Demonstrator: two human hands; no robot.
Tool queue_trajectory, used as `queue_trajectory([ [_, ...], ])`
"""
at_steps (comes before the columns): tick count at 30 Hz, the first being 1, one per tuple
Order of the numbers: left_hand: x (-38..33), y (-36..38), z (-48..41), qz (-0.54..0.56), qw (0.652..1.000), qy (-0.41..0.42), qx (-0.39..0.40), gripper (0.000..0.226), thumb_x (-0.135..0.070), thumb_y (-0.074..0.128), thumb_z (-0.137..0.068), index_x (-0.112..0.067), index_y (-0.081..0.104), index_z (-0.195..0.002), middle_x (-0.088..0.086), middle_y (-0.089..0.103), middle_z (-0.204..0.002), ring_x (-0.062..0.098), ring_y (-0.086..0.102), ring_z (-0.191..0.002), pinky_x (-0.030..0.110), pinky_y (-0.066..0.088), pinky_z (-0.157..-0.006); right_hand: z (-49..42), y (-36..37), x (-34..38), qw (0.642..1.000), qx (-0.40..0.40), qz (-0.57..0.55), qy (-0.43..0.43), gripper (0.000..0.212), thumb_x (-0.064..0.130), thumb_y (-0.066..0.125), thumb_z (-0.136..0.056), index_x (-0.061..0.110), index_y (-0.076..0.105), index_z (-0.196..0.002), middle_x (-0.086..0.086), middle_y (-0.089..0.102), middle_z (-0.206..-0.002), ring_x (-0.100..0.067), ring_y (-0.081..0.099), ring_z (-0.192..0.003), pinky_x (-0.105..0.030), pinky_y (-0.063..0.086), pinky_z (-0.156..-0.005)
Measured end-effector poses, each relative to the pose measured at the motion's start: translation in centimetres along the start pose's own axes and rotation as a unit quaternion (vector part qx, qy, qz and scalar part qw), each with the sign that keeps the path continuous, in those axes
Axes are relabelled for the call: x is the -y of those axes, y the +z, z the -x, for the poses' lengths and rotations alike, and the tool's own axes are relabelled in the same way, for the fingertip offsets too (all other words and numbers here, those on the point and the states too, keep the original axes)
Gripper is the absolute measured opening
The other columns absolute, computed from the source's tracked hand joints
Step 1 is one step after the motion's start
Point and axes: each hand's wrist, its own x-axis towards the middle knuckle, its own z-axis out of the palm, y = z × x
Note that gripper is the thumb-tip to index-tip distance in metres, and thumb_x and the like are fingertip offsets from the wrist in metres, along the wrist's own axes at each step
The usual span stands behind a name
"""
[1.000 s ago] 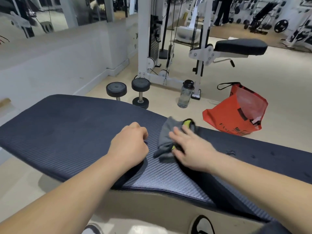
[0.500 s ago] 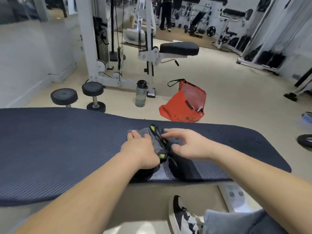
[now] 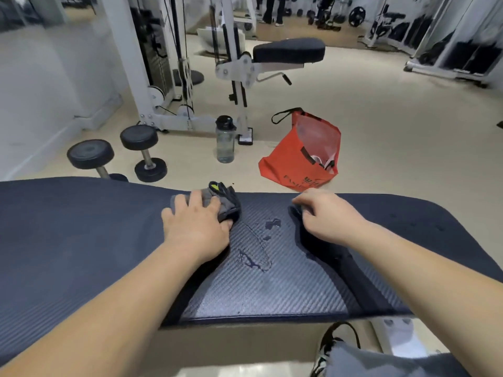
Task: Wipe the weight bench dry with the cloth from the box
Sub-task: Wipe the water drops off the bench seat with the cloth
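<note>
Cloth (image 3: 217,201) bunched at far edge of bench (image 3: 81,240), pressed flat under left hand (image 3: 197,227), fingers spread over it. Right hand (image 3: 325,216) resting well apart on padding, fingers curled loosely, gripping nothing visible. Water drops (image 3: 255,257) between both hands.

I see my left hand (image 3: 197,229) pressed flat on the grey cloth (image 3: 221,200) at the far edge of the dark bench pad (image 3: 81,240), my right hand (image 3: 326,217) resting curled on the pad nearby, water droplets (image 3: 255,257) between them.
</note>
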Motion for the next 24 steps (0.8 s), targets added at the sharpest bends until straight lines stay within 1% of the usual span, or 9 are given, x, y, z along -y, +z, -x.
queue_trajectory([
  [3, -0.9, 0.6, -2.6, 0.024, 0.999, -0.044, -0.022, 0.065, -0.067, 0.030, -0.095, -0.039, 0.032, -0.153, 0.002, 0.032, -0.153, 0.033, 0.024, -0.139, 0.055, 0.033, -0.101, -1.3, -0.3, -0.1, 0.998, 0.062, 0.020, 0.013, 0.042, 0.012, 0.044, -0.082, 0.015, 0.075, -0.111, -0.003, 0.063, -0.123, -0.030, 0.057, -0.118, -0.050, 0.054, -0.096],
  [6, -3.0, 0.8, -3.5, 0.032, 0.998, -0.019, -0.051, 0.066, -0.069, 0.030, -0.094, -0.035, 0.038, -0.151, 0.005, 0.036, -0.149, 0.034, 0.029, -0.135, 0.053, 0.034, -0.102, -1.2, -0.5, -0.7, 0.997, 0.071, -0.013, 0.023, 0.043, 0.010, 0.045, -0.082, 0.017, 0.074, -0.112, 0.000, 0.066, -0.125, -0.028, 0.059, -0.115, -0.047, 0.054, -0.096],
  [9, -7.5, 1.3, -1.9, 0.063, 0.989, 0.125, -0.044, 0.066, -0.068, 0.034, -0.093, -0.038, 0.035, -0.151, 0.002, 0.033, -0.153, 0.033, 0.025, -0.137, 0.054, 0.030, -0.106, -0.6, -1.1, -1.6, 0.997, 0.014, -0.054, 0.061, 0.046, 0.009, 0.046, -0.083, 0.024, 0.073, -0.117, 0.001, 0.070, -0.125, -0.027, 0.062, -0.116, -0.042, 0.054, -0.096],
  [11, -9.8, 1.8, 0.1, 0.067, 0.961, 0.266, -0.041, 0.064, -0.065, 0.040, -0.092, -0.042, 0.034, -0.151, -0.004, 0.031, -0.155, 0.028, 0.024, -0.138, 0.052, 0.029, -0.106, -0.3, -1.3, -2.5, 0.993, -0.031, -0.058, 0.094, 0.036, 0.013, 0.047, -0.080, 0.031, 0.072, -0.098, -0.001, 0.074, -0.114, -0.031, 0.064, -0.108, -0.041, 0.055, -0.090],
  [13, -9.6, 2.0, 0.3, 0.044, 0.935, 0.347, -0.056, 0.062, -0.062, 0.043, -0.093, -0.043, 0.035, -0.151, -0.010, 0.034, -0.154, 0.025, 0.027, -0.138, 0.048, 0.031, -0.106, 0.2, -1.6, -3.3, 0.990, -0.057, -0.065, 0.113, 0.029, 0.013, 0.046, -0.080, 0.034, 0.066, -0.084, 0.000, 0.074, -0.104, -0.031, 0.064, -0.099, -0.041, 0.056, -0.085],
  [15, -7.4, 2.3, -0.9, 0.030, 0.948, 0.303, -0.089, 0.056, -0.061, 0.043, -0.093, -0.044, 0.041, -0.146, -0.011, 0.041, -0.150, 0.025, 0.035, -0.133, 0.046, 0.035, -0.104, 0.6, -1.7, -3.9, 0.989, -0.059, -0.082, 0.110, 0.033, 0.012, 0.044, -0.081, 0.033, 0.068, -0.091, 0.002, 0.074, -0.108, -0.029, 0.065, -0.102, -0.042, 0.056, -0.088],
  [19, -3.7, 1.7, -2.0, 0.008, 0.994, 0.050, -0.101, 0.050, -0.058, 0.040, -0.096, -0.031, 0.051, -0.137, 0.004, 0.047, -0.136, 0.034, 0.040, -0.123, 0.047, 0.041, -0.101, 1.0, -1.6, -3.4, 0.990, -0.051, -0.102, 0.089, 0.040, 0.010, 0.045, -0.087, 0.026, 0.074, -0.110, 0.004, 0.073, -0.119, -0.024, 0.064, -0.113, -0.042, 0.054, -0.098],
  [21, -4.4, 1.6, 0.3, 0.013, 0.993, 0.075, -0.086, 0.053, -0.061, 0.036, -0.096, -0.028, 0.048, -0.136, 0.004, 0.044, -0.132, 0.032, 0.037, -0.121, 0.046, 0.042, -0.100, 0.8, -1.4, -2.5, 0.991, -0.041, -0.109, 0.065, 0.042, 0.009, 0.045, -0.088, 0.025, 0.074, -0.114, 0.002, 0.072, -0.122, -0.023, 0.064, -0.115, -0.041, 0.053, -0.100],
  [24, -5.5, 1.6, 5.9, 0.054, 0.961, 0.260, -0.078, 0.059, -0.064, 0.032, -0.093, -0.032, 0.041, -0.142, -0.002, 0.041, -0.127, 0.026, 0.035, -0.116, 0.044, 0.045, -0.099, 0.3, -0.8, -0.9, 0.994, -0.020, -0.104, 0.019, 0.043, 0.009, 0.046, -0.089, 0.023, 0.073, -0.119, 0.001, 0.071, -0.127, -0.022, 0.062, -0.120, -0.041, 0.052, -0.102],
])
